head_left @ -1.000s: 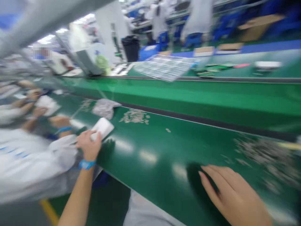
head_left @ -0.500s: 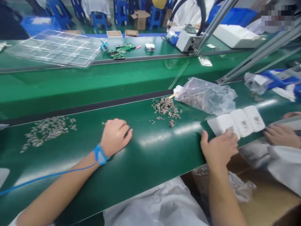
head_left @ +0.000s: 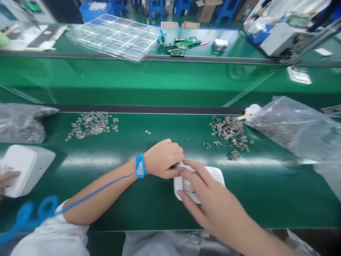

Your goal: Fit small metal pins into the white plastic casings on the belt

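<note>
My left hand (head_left: 165, 158), with a blue wrist strap (head_left: 140, 166), is curled closed beside a white plastic cover (head_left: 218, 175). Its thumb and forefinger meet my right fingertips, and a small greyish bit shows there, too hidden to name. My right hand (head_left: 206, 188) reaches over the cover, which lies on the green bench; its thumb is at the cover's left edge and its fingers bend across the top. Beyond my hands, small metal parts lie in a left pile (head_left: 93, 124) and a right pile (head_left: 227, 128). Two loose metal pieces (head_left: 147, 132) sit between the piles.
A clear bag of metal parts (head_left: 290, 124) is at right; another bag (head_left: 21, 124) is at left. Another person's hand (head_left: 7, 179) touches a white housing (head_left: 25, 170). Behind a raised ledge are a clear divided tray (head_left: 117, 37) and green circuit boards (head_left: 183, 44).
My view has swung left. My right hand has left the row of white covers at right and come next to my left hand, with a white cover now under it.
</note>
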The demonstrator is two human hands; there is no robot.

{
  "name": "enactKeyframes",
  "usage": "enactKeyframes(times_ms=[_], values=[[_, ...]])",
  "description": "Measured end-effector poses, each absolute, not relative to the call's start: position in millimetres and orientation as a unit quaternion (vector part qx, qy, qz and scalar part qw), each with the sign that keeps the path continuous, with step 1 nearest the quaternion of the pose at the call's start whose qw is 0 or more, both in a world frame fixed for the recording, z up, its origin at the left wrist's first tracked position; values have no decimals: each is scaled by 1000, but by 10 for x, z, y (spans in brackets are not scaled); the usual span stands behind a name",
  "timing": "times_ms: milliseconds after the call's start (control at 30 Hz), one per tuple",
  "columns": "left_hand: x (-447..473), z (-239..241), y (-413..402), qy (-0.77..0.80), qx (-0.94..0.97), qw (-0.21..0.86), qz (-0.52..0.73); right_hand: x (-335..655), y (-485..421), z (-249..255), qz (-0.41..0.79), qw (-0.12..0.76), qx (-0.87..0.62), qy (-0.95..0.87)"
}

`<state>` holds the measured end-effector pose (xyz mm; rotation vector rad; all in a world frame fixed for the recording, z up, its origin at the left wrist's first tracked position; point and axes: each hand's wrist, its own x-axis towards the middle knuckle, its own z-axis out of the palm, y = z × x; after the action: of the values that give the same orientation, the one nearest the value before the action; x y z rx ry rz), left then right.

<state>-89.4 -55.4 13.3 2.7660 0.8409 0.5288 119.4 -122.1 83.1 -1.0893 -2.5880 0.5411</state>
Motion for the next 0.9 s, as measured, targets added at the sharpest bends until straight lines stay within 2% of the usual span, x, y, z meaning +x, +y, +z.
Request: enactKeyframes(times_ms=[67,133,300,400,467,700,900], values=[[-894,120,-559,271,938,114,182,1054,-856,966,222,156,-339,-901],[-888,93,-565,268,938,115,188,828,-434,1016,203,149,-323,-912],[-873,23,-582,280,931,100,213,-36,301,763,205,40,-286,-935],[-883,14,-593,285,923,91,243,-318,388,582,170,-36,-254,-951],[-881,21,-597,285,922,95,246,-315,374,546,150,-56,-234,-959],[-818,89,-549,327,908,141,221,-39,420,865,90,-23,-247,-965],[-878,118,-530,332,891,198,240,-50,357,1019,140,8,-173,-975]])
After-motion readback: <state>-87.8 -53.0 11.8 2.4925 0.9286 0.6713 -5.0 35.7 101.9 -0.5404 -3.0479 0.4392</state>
